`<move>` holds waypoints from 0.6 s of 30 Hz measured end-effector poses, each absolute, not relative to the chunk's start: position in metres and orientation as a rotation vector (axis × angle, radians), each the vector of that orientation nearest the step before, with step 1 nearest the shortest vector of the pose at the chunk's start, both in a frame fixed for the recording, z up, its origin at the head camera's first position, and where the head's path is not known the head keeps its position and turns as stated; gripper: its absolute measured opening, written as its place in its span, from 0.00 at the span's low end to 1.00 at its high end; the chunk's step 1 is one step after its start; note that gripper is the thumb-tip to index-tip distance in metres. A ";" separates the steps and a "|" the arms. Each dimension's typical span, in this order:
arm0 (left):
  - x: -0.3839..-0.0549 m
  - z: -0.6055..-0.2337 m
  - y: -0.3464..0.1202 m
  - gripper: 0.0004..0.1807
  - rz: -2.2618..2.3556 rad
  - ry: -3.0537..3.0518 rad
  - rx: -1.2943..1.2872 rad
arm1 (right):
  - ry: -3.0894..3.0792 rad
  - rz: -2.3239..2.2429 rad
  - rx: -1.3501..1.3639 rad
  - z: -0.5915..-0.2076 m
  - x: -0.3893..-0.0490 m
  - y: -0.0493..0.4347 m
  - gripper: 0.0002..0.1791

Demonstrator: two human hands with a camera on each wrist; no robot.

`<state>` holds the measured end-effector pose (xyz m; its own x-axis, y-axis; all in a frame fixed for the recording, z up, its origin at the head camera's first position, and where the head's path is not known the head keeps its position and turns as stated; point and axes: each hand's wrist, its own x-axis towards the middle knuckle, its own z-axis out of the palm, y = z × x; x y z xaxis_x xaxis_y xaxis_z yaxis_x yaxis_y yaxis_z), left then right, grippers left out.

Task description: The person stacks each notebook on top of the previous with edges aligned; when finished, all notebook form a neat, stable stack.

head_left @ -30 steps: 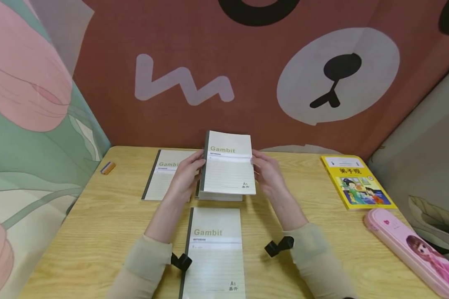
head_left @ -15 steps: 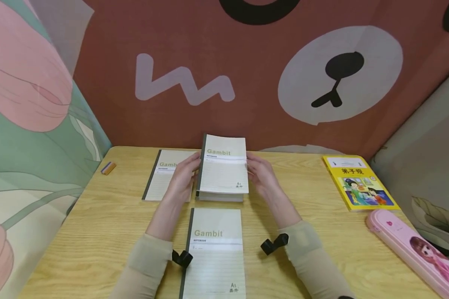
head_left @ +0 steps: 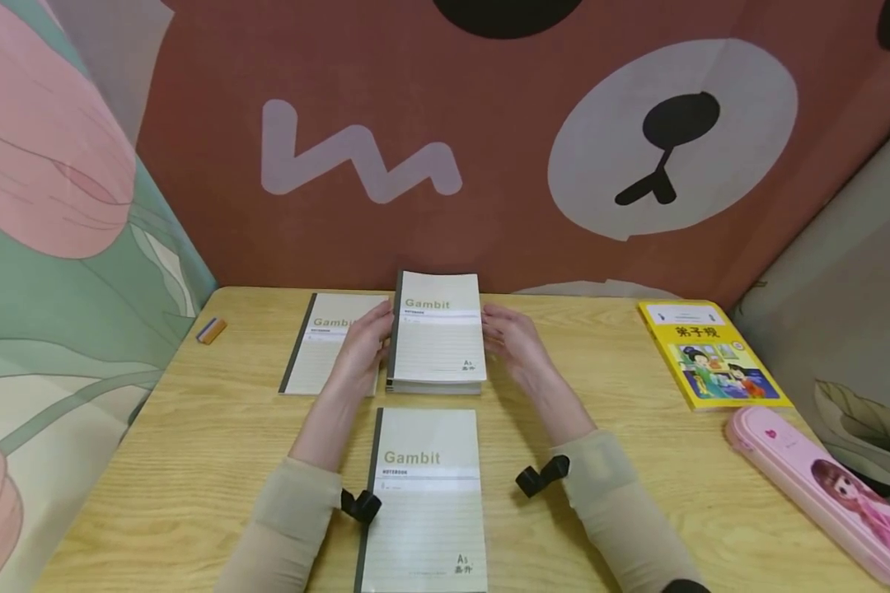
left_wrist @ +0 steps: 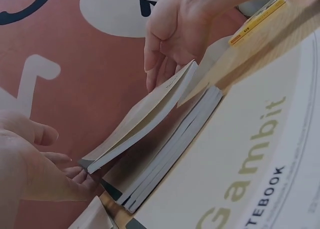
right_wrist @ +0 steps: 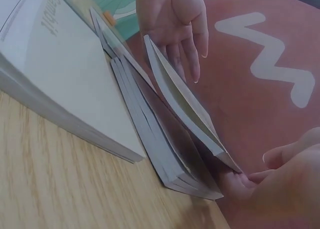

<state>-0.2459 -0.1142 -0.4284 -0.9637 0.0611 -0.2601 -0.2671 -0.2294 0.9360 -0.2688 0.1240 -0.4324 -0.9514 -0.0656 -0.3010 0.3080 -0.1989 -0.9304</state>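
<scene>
Between my hands a pale Gambit notebook [head_left: 439,329] with a dark spine lies tilted above a stack of notebooks [left_wrist: 172,149]; in the wrist views a gap shows between them. Fingertips of my left hand [head_left: 363,346] are at its spine edge, the thumb off the cover. My right hand [head_left: 519,342] is at the opposite edge, its fingers extended and relaxed. How far the fingers reach underneath is partly hidden. Nearer me lies another Gambit notebook [head_left: 430,502]. One more notebook [head_left: 319,354] lies left of the stack, partly covered by my left hand.
A yellow picture book [head_left: 712,354] and a pink pencil case [head_left: 823,486] lie at the table's right side. Toward the back left corner sits a small orange and blue eraser-like block [head_left: 211,330]. A printed fabric wall [head_left: 489,165] rises behind the wooden table [head_left: 215,478].
The top notebook has come down and slightly left onto or close above the stack. Both hands moved with it, and the right hand's fingers have loosened at its edge.
</scene>
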 end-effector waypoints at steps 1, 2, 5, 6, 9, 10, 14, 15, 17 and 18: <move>-0.246 -0.429 -0.114 0.33 2.290 1.811 -0.255 | 1.820 -2.234 0.284 -0.433 -0.269 0.124 0.29; -0.246 -0.429 -0.114 0.32 2.285 1.817 -0.262 | 1.826 -2.228 0.282 -0.434 -0.269 0.124 0.29; -0.247 -0.430 -0.114 0.32 2.273 1.828 -0.273 | 1.843 -2.210 0.273 -0.436 -0.270 0.124 0.29; -0.247 -0.431 -0.115 0.32 2.271 1.829 -0.273 | 1.854 -2.202 0.272 -0.436 -0.270 0.123 0.29; -0.248 -0.433 -0.115 0.32 2.272 1.825 -0.277 | 1.886 -2.176 0.273 -0.438 -0.270 0.122 0.29; -0.248 -0.434 -0.115 0.31 2.274 1.822 -0.278 | 1.896 -2.167 0.276 -0.438 -0.270 0.122 0.29; -0.250 -0.436 -0.116 0.31 2.263 1.821 -0.281 | 1.929 -2.129 0.293 -0.440 -0.271 0.122 0.30; -0.251 -0.437 -0.116 0.31 2.259 1.822 -0.279 | 1.932 -2.120 0.294 -0.440 -0.271 0.122 0.30; -0.251 -0.439 -0.116 0.31 2.249 1.829 -0.271 | 1.935 -2.112 0.296 -0.441 -0.272 0.122 0.30; -0.252 -0.439 -0.116 0.31 2.243 1.833 -0.267 | 1.934 -2.109 0.296 -0.442 -0.272 0.122 0.30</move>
<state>-0.2518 -0.1162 -0.4394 -0.9565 0.0633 -0.2849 -0.2918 -0.1898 0.9375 -0.2721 0.1218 -0.4422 -0.9443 -0.0562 -0.3243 0.3280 -0.0767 -0.9416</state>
